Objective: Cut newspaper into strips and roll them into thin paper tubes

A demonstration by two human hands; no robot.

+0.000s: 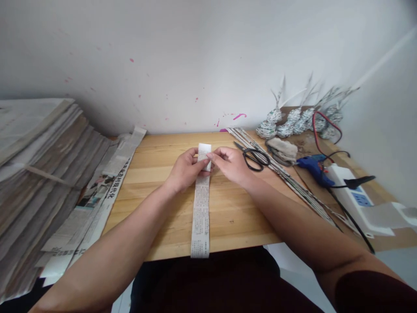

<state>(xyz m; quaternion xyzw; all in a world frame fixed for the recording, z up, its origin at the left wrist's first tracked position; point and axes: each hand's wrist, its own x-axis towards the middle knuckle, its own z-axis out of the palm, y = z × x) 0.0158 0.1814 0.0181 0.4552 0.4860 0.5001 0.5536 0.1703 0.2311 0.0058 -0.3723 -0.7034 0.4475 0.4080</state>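
Observation:
A long narrow strip of printed newspaper [200, 217] runs from the middle of the wooden table [156, 174] down to its front edge. Near the strip's far end, my left hand [187, 168] pinches it from the left side, thumb on top and fingers partly beneath. From the right, my right hand [230, 163] holds the same end, with its thumb and fingertips on the paper close to the left thumb. The white tip of the strip sticks out beyond both hands. Black scissors [256, 157] lie just right of my right hand.
Tall newspaper stacks [42, 174] and loose newspaper strips [107, 182] are at the left. Thin paper rods [286, 176] lie at the right, beside a cloth [282, 150], a blue glue gun [314, 169] and a white power strip [353, 195]. Woven paper pieces [293, 121] stand by the wall.

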